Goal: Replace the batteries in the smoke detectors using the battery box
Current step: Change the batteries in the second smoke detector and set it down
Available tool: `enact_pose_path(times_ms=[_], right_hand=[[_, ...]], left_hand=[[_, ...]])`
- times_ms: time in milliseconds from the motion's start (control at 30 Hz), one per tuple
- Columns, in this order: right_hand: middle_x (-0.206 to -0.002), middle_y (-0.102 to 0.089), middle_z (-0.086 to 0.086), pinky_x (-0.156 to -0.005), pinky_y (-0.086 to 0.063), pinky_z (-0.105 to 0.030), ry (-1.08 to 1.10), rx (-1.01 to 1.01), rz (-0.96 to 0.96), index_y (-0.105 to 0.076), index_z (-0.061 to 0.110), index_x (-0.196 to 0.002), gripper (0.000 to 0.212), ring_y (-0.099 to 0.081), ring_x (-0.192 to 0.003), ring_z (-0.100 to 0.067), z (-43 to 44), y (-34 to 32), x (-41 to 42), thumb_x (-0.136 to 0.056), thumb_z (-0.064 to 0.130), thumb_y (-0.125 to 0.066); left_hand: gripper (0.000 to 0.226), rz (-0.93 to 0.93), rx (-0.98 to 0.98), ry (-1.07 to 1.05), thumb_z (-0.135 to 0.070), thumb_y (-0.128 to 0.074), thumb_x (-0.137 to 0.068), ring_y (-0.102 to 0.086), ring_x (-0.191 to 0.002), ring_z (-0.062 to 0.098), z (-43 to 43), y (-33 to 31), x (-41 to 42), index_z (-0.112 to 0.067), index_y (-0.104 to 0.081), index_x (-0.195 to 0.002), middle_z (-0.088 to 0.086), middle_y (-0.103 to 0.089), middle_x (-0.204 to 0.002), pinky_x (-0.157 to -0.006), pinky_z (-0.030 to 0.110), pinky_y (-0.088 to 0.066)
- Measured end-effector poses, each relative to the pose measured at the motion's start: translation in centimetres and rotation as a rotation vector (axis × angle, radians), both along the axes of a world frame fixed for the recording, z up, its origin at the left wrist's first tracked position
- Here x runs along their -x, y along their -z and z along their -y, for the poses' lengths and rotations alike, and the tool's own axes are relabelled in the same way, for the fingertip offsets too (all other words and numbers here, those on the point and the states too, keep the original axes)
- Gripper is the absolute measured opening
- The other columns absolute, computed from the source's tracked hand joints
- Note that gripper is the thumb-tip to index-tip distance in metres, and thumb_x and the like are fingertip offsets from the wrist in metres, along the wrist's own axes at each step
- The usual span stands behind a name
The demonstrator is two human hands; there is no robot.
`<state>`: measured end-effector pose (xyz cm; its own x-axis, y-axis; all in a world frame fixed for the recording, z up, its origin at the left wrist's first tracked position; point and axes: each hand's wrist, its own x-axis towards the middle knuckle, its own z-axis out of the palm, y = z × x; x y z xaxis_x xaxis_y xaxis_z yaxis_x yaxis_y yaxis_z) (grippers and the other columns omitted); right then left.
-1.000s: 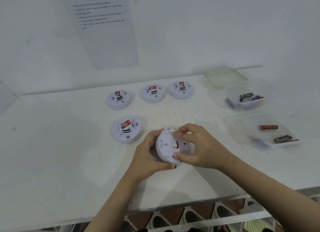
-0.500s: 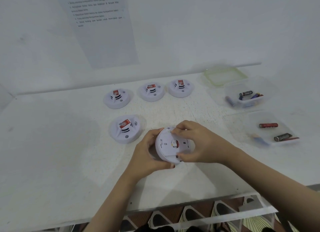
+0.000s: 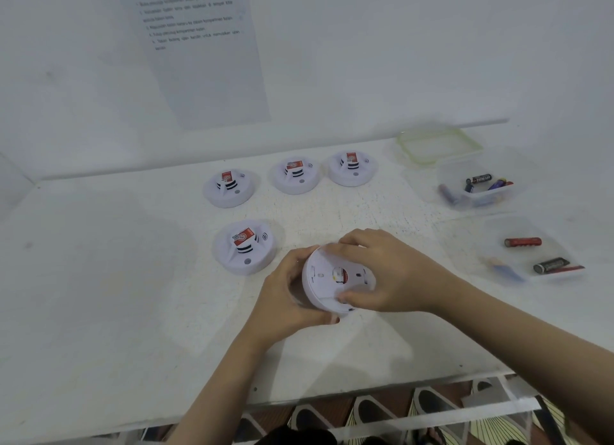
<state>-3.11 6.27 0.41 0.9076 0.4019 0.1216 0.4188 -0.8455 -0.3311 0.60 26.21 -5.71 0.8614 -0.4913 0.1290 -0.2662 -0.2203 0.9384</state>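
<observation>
A white round smoke detector [image 3: 327, 280] is tilted up with its back plate facing me, just above the white table [image 3: 99, 295]. My left hand [image 3: 292, 293] cups its left rim from behind. My right hand [image 3: 387, 273] grips the right side, fingers over the top edge and thumb at the lower edge. A clear battery box [image 3: 478, 187] at the right holds several batteries. Nearer me, a second clear tray [image 3: 535, 258] holds a red battery [image 3: 522, 242], a black battery [image 3: 551, 265] and a blurred one.
Several more white smoke detectors with red labels lie face up: one [image 3: 245, 247] left of my hands, three in a row behind, such as the one [image 3: 230, 187] at the left. A green-rimmed lid [image 3: 438, 144] lies at the back right. A printed sheet [image 3: 199, 45] hangs on the wall.
Both hands keep the same hold on the detector. It has shifted only slightly; the view dipped and rose a little.
</observation>
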Motion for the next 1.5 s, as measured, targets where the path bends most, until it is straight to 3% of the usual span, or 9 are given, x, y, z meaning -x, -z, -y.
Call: enact_pose_path(times_ms=[267, 633, 733, 833, 1067, 1167, 1267, 1367, 1500], right_hand=[[-0.111, -0.054, 0.001, -0.081, -0.032, -0.01, -0.017, -0.142, -0.008, -0.058, 0.022, -0.126, 0.054, -0.046, -0.096, -0.013, -0.5, 1.3, -0.3, -0.077, 0.042, -0.067], [-0.099, -0.057, -0.002, -0.076, -0.037, -0.014, 0.076, -0.16, 0.123, -0.064, 0.018, -0.116, 0.054, -0.05, -0.087, -0.014, -1.3, 2.5, 0.3, -0.075, 0.052, -0.056], [-0.11, -0.054, 0.001, -0.08, -0.031, -0.008, 0.131, -0.211, 0.12, -0.06, 0.025, -0.121, 0.056, -0.045, -0.096, -0.008, -1.2, 2.8, 0.4, -0.074, 0.055, -0.057], [-0.122, -0.046, 0.007, -0.085, -0.033, -0.015, 0.238, -0.321, 0.059, -0.051, 0.031, -0.124, 0.062, -0.043, -0.105, -0.006, -1.3, 2.7, 0.4, -0.071, 0.063, -0.058], [-0.116, -0.046, 0.007, -0.08, -0.045, -0.022, 0.346, -0.501, -0.16, -0.029, 0.037, -0.131, 0.087, -0.048, -0.102, -0.009, -2.5, 1.6, 0.2, -0.059, 0.055, -0.074], [-0.115, -0.05, 0.007, -0.076, -0.05, -0.018, 0.381, -0.759, -0.247, -0.037, 0.035, -0.124, 0.069, -0.055, -0.1, -0.007, -2.5, 1.3, -0.1, -0.068, 0.037, -0.078], [-0.108, -0.061, -0.002, -0.071, -0.055, -0.029, 0.382, -1.285, -0.494, -0.046, 0.03, -0.115, 0.049, -0.065, -0.091, -0.017, -2.2, 1.5, -0.2, -0.07, 0.028, -0.064], [-0.106, -0.066, -0.006, -0.066, -0.055, -0.036, 0.314, -1.65, -0.667, -0.048, 0.024, -0.122, 0.049, -0.066, -0.09, -0.026, -1.6, 2.0, -0.1, -0.073, 0.022, -0.052], [-0.116, -0.063, -0.023, -0.074, -0.056, -0.04, 0.281, -1.528, -0.673, -0.045, 0.032, -0.131, 0.035, -0.065, -0.103, -0.033, -0.6, 2.3, 0.1, -0.097, 0.025, -0.043]], left_hand=[[0.089, 0.029, -0.008, 0.002, -0.01, -0.094, -0.048, -0.061, -0.109, 0.012, 0.0, -0.2, 0.0, -0.02, -0.052, -0.126, -0.015, -0.062, -0.117, -0.081, 0.019, -0.051], [0.087, 0.058, -0.003, -0.017, 0.0, -0.093, -0.048, -0.063, -0.105, 0.007, 0.0, 0.0, 0.1, -0.019, -0.054, -0.122, -0.018, -0.064, -0.114, -0.075, 0.014, -0.05], [0.087, 0.075, -0.002, -0.017, -0.002, -0.093, -0.05, -0.062, -0.107, 0.007, 0.1, 0.1, 0.2, -0.023, -0.053, -0.124, -0.016, -0.063, -0.117, -0.078, 0.015, -0.05], [0.09, 0.118, -0.019, -0.012, -0.011, -0.094, -0.053, -0.059, -0.114, 0.01, 0.1, 0.1, 0.3, -0.025, -0.05, -0.131, -0.015, -0.061, -0.122, -0.085, 0.017, -0.05], [0.096, 0.197, -0.031, -0.015, -0.019, -0.091, -0.06, -0.053, -0.123, 0.003, 0.5, -0.1, 0.9, -0.024, -0.04, -0.141, -0.022, -0.052, -0.134, -0.096, 0.019, -0.048], [0.097, 0.159, -0.019, -0.012, -0.03, -0.087, -0.065, -0.046, -0.129, 0.001, 0.4, 0.1, 0.9, -0.026, -0.033, -0.145, -0.022, -0.047, -0.14, -0.101, 0.017, -0.042], [0.087, 0.104, -0.031, 0.015, -0.048, -0.076, -0.07, -0.045, -0.13, 0.0, 0.5, -0.2, 0.8, -0.031, -0.035, -0.144, -0.022, -0.047, -0.14, -0.101, 0.016, -0.041], [0.074, 0.068, -0.011, 0.057, -0.04, -0.076, -0.074, -0.053, -0.123, 0.007, 0.7, -0.2, 0.8, -0.025, -0.043, -0.139, -0.016, -0.057, -0.132, -0.095, 0.022, -0.048], [0.075, 0.074, 0.059, 0.001, -0.035, -0.079, -0.067, -0.056, -0.118, 0.003, 0.4, -0.3, 0.7, -0.019, -0.048, -0.134, -0.017, -0.059, -0.128, -0.089, 0.011, -0.045]])
